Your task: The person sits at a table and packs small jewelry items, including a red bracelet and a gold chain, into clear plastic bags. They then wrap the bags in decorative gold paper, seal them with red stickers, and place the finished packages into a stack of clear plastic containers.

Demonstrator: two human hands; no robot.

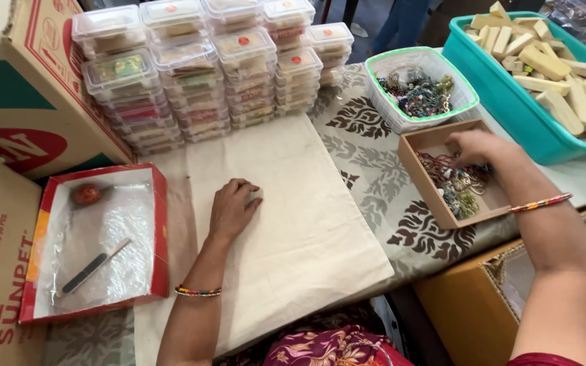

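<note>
My left hand rests palm down on a cream cloth spread over the table, fingers curled loosely and holding nothing. My right hand reaches into a shallow brown cardboard tray that holds a tangle of coloured beaded threads; its fingertips are down among the threads, and whether they pinch one is hidden. Both wrists wear thin beaded bangles.
Stacks of clear lidded plastic boxes stand at the back. A white basket of beaded items and a teal tub of pale wooden blocks sit at right. A red tray with a small brush lies left, by cardboard cartons.
</note>
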